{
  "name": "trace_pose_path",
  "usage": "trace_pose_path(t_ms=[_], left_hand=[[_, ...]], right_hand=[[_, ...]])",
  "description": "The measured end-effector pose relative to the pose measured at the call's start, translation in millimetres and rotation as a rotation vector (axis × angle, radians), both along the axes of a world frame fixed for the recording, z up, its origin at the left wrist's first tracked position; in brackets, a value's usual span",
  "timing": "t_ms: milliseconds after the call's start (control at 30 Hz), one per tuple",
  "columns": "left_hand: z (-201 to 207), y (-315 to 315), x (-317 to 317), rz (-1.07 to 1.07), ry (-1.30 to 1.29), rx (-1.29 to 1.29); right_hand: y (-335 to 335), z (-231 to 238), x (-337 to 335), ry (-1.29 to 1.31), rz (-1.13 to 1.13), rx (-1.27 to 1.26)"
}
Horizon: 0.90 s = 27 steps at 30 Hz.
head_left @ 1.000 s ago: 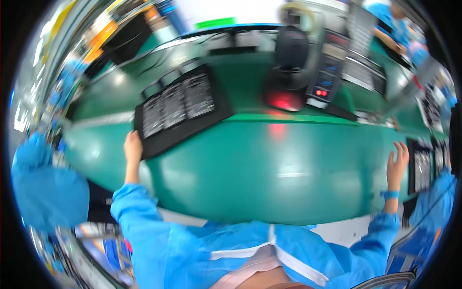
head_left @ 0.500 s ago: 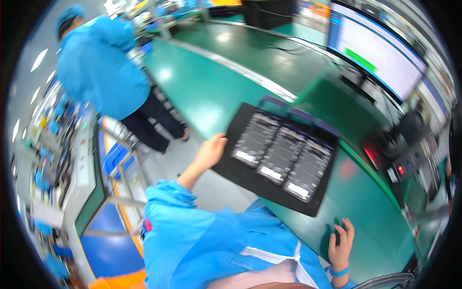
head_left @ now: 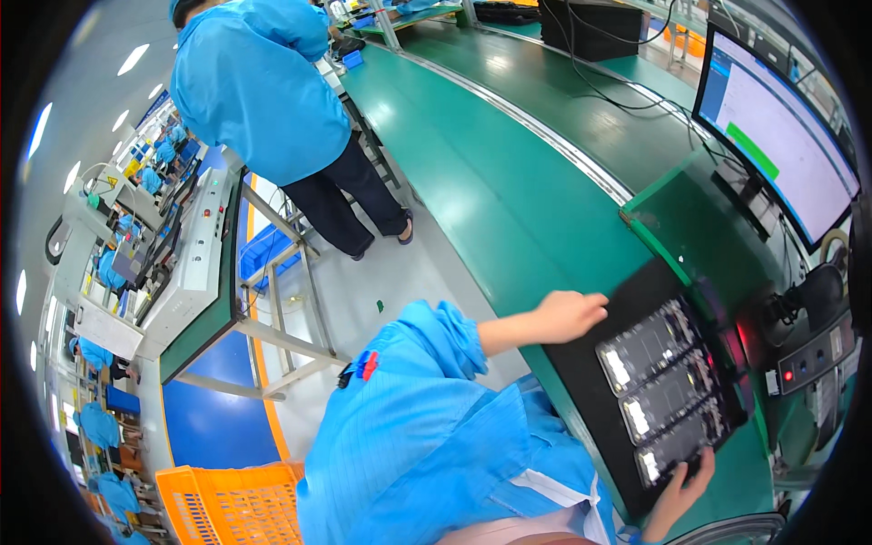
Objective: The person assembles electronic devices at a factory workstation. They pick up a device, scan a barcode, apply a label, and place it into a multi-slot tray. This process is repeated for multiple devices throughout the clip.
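Note:
A flat black tray (head_left: 581,365) rests at the near edge of the green bench, holding three dark circuit-board-like panels in a row. Bright reflections lie on the ends of the first panel (head_left: 649,345), the middle panel (head_left: 670,398) and the nearest panel (head_left: 681,443). My left hand (head_left: 570,316) is closed at the tray's far-left edge, its fingertips partly hidden. At the tray's near-right edge, my right hand (head_left: 683,490) has thumb and fingers apart, touching beside the nearest panel. Dark purple clips (head_left: 727,341) line the tray's right side.
A monitor (head_left: 777,136) stands at the right, above a black scanner-like device (head_left: 808,304) casting red light. Cables (head_left: 627,102) cross the bench (head_left: 472,191). A co-worker in blue (head_left: 259,91) stands at the left. An orange crate (head_left: 232,500) is low at the left.
The tray has moved right and down onto the bench and turned, with my left hand at its edge. My right hand, apart from the tray before, now touches its near-right part.

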<state>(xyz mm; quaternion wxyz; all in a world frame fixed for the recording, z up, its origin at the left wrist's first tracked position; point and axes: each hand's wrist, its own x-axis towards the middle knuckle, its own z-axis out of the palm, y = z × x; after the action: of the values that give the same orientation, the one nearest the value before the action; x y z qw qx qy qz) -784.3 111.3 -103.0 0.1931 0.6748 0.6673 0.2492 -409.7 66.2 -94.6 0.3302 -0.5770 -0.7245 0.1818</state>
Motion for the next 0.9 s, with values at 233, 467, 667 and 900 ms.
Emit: trace_pose_path(t_ms=[233, 467, 667, 900], left_hand=[[-6.8, -2.0, 61.1, -0.047, -0.076, 0.305], [-3.1, 26.6, 69.1, -0.35, 0.025, 0.067], [2.2, 23.9, 60.9, -0.432, -0.17, 0.028], [3.7, 19.5, 63.9, -0.452, -0.305, 0.002]], right_hand=[[10.1, -2.9, 41.3, 0.063, -0.231, -0.114], [24.0, 22.2, 18.3, 0.13, -0.151, -0.098], [27.3, 27.2, 9.7, 0.116, -0.111, -0.087], [15.0, 12.0, 30.1, 0.215, -0.119, -0.204]])
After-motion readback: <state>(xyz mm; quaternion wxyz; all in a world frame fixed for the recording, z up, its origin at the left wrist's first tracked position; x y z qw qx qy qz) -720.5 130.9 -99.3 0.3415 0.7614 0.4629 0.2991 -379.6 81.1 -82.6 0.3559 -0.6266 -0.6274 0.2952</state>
